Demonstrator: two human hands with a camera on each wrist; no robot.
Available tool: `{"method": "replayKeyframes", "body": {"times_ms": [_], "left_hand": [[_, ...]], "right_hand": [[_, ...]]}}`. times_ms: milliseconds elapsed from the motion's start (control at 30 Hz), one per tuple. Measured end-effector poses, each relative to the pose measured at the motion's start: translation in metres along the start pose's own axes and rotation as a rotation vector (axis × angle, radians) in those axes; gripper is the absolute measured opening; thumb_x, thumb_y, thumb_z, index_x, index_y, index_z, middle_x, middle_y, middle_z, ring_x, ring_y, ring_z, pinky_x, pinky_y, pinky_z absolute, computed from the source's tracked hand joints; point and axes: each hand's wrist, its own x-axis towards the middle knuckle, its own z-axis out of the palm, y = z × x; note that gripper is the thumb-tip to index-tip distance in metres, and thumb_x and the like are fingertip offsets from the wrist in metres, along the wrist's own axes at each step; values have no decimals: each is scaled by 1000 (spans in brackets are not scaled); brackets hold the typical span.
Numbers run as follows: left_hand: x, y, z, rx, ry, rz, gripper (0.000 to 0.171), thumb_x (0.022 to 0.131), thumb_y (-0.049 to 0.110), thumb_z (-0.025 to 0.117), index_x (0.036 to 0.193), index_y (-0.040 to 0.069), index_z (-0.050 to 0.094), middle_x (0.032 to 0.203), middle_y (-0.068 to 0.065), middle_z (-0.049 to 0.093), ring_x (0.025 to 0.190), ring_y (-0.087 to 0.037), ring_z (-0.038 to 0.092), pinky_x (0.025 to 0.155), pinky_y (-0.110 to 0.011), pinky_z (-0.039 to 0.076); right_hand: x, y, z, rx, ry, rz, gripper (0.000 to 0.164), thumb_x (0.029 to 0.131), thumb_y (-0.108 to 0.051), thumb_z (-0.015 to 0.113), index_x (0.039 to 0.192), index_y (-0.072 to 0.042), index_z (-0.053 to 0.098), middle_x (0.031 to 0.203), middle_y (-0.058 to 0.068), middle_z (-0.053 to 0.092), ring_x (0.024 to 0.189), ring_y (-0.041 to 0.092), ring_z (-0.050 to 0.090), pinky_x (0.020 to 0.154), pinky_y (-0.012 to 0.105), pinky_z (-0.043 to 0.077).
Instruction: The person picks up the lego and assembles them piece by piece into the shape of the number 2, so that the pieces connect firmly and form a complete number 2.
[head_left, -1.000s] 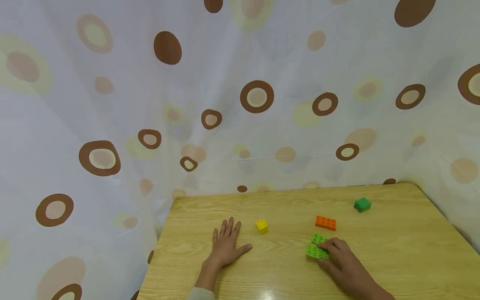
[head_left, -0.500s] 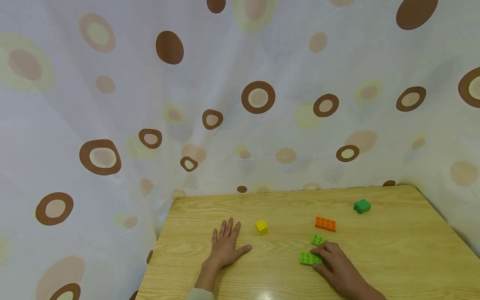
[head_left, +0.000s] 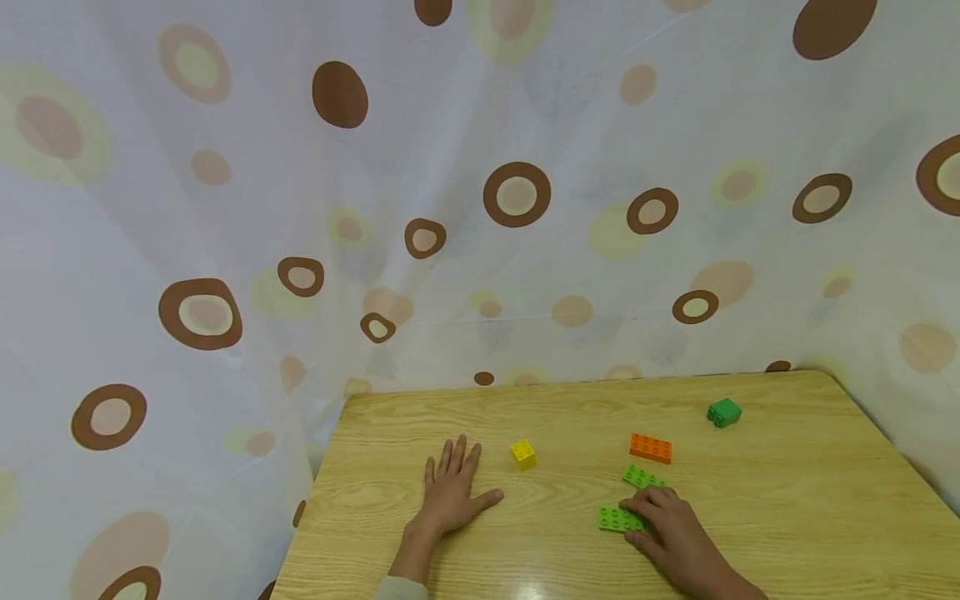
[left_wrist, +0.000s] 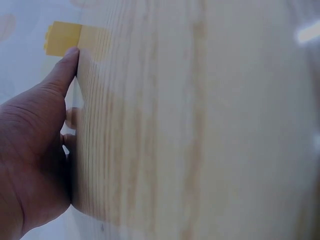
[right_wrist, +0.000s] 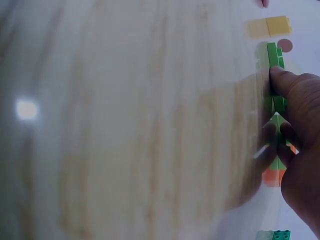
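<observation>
In the head view my left hand lies palm down on the table with its fingers spread. Just beyond its thumb is a yellow brick, which the left wrist view also shows past the thumb tip. My right hand pinches a flat lime green eight-stud brick between thumb and fingers, partly covering its right end. Behind that brick, a gap away, lies a second lime green brick, its right end close to my knuckles. The right wrist view shows my thumb on the side of the gripped green brick.
An orange eight-stud brick lies behind the lime ones. Farther back on the right a dark green brick rests on its side. The wooden table ends at a hanging spotted curtain along the back and both sides.
My right hand has drawn the nearer lime brick left and toward me, away from the other lime brick. That far brick has turned slightly. My left hand stays put.
</observation>
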Motion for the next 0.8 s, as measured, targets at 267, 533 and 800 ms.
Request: {"method": "replayKeyframes", "body": {"times_ms": [267,533,800], "left_hand": [[4,7,0,-117,37,2,92,96,48,77,164,4,33,173,-27,16,159,-52,4,118,-79,-7],[21,29,18,-346,159,28,102,90,42,85,167,7,26,163,-19,43,153,-46,33,116,-81,-7],[38,36,24,-450,178,35,113,86,37,90,169,11,19,158,-11,52,150,-35,43,124,-69,-6]], "right_hand": [[0,-2,-4,112,-65,113,35,93,-26,83,126,-19,73,138,10,63,132,43,58,100,65,51],[-4,4,-5,183,-113,161,40,97,-41,77,131,-21,71,148,17,58,135,46,55,101,64,50],[-3,9,-5,190,-126,170,46,94,-52,76,132,-28,70,149,11,57,137,44,54,102,55,53]]}}
